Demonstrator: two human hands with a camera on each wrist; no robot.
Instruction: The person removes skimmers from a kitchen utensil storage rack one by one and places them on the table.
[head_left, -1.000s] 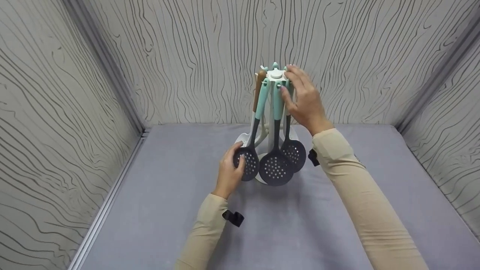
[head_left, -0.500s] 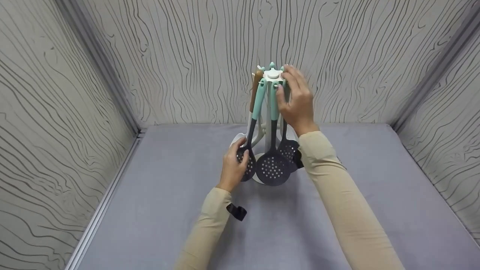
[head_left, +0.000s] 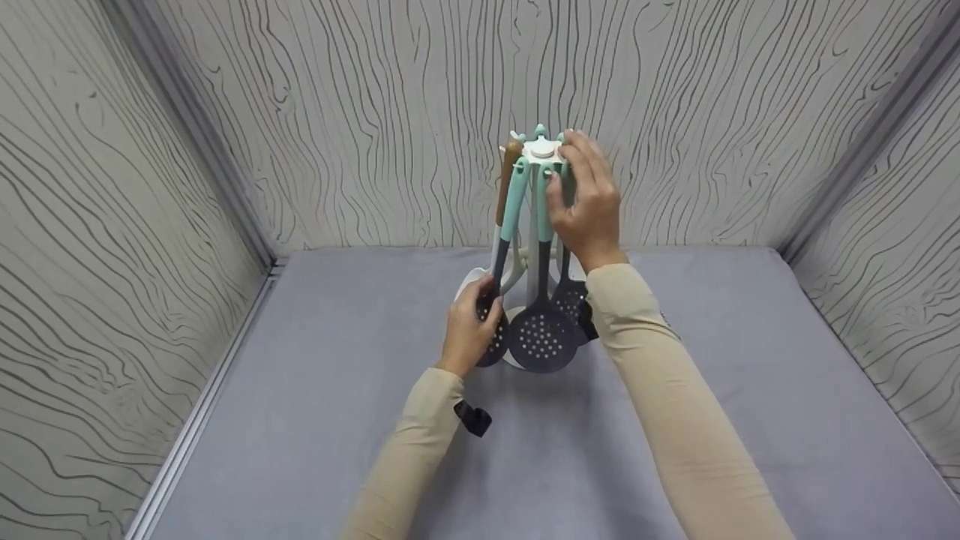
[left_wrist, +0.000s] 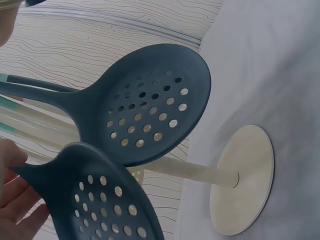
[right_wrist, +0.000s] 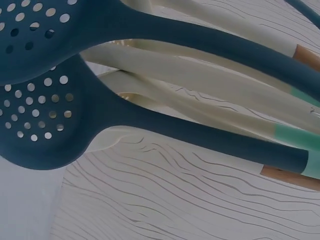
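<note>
A white utensil rack (head_left: 541, 152) stands upright, hung with several kitchen utensils. My left hand (head_left: 466, 334) pinches the neck of the leftmost slotted skimmer (head_left: 496, 349), which has a dark bowl and mint-green handle; the left wrist view shows thumb and fingers round that skimmer's neck (left_wrist: 36, 175). At the rack's top, my right hand (head_left: 591, 210) holds its right side, thumb by the hook of the middle skimmer (head_left: 541, 341). A third dark skimmer (head_left: 570, 298) hangs partly behind the right wrist. The right hand is outside the right wrist view.
The rack's round white base (left_wrist: 242, 195) rests on a grey cloth-covered table (head_left: 337, 337). White utensils, one with a brown handle (head_left: 507, 180), hang on the far side. Wood-grain panels (head_left: 390, 135) enclose the back and both sides.
My left hand has moved from the leftmost skimmer's bowl edge up toward its neck. The right hand stays at the rack's top, its wrist now lower and further left, covering part of the third skimmer.
</note>
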